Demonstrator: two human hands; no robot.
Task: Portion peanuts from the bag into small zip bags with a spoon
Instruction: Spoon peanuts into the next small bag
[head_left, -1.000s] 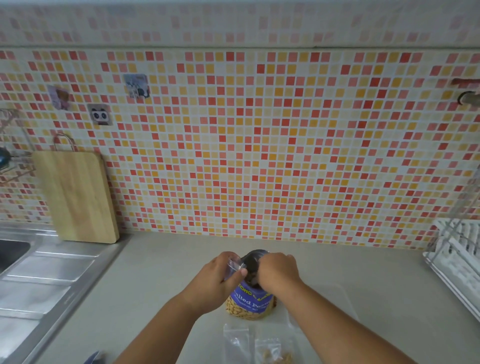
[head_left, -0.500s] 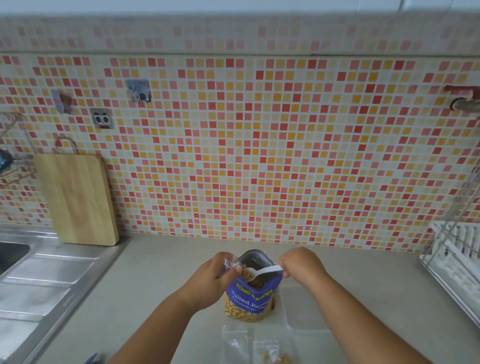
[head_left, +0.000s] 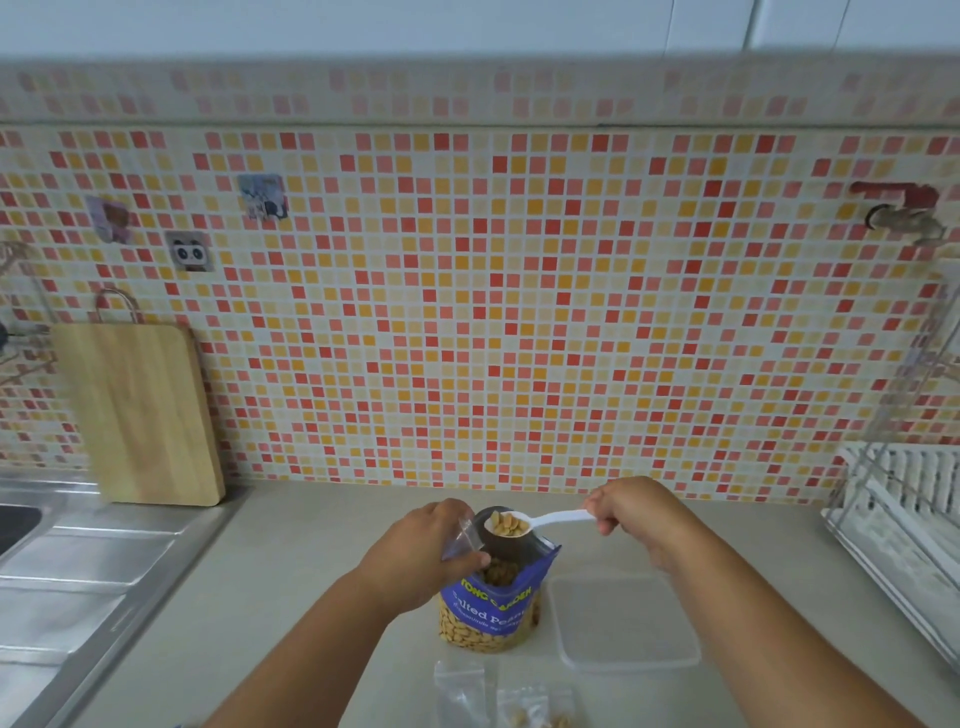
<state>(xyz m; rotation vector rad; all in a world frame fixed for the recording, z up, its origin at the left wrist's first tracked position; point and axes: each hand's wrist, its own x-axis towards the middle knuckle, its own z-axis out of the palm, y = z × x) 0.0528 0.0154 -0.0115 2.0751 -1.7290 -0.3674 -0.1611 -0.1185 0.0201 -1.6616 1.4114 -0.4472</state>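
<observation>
A person's right hand (head_left: 639, 514) pinches a spoon (head_left: 545, 519) heaped with peanuts (head_left: 506, 524) above the open peanut bag (head_left: 491, 608) between the hands. The left hand (head_left: 421, 551) grips a small zip bag (head_left: 460, 540) alongside. A level spoon and a wide-held pouch mouth should prevent spills.

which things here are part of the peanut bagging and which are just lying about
In use: peanut bag, spoon in right hand, small zip bag in left hand, zip bags on counter.
Lying about: cutting board, sink, dish rack, clear plastic container.
</observation>
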